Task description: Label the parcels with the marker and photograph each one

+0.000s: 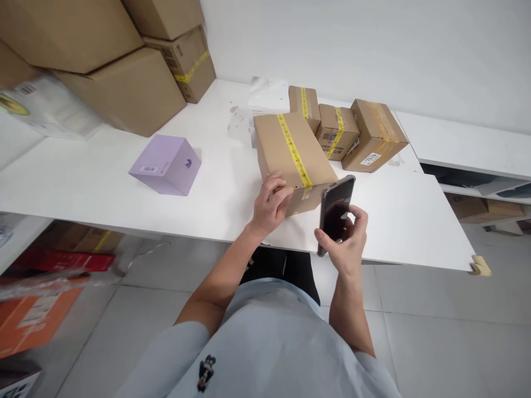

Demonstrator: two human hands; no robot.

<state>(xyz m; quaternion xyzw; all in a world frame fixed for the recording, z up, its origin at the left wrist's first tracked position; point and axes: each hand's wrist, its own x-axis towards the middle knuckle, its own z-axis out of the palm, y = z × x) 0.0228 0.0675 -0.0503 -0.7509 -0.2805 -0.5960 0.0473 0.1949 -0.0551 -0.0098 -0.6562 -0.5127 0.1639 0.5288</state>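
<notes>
A brown cardboard box (274,135) with yellow printed tape along its top stands near the front edge of the white table (224,193). My left hand (271,204) is at its near left corner, fingers curled against the upper edge. Between the thumb and fingers of my right hand (346,237) is a dark smartphone (335,213), tilted upright in front of the box's right end. Its dark face is partly covered by my fingers. Left of the box, a lilac box (166,166) sits apart on the table.
Behind stand a small taped box (302,102), another taped box (338,130) and a labelled box (373,135). White paper (269,95) lies near the wall. Large cartons (120,88) are stacked at the left. A padded corner (481,266) marks the table's right end.
</notes>
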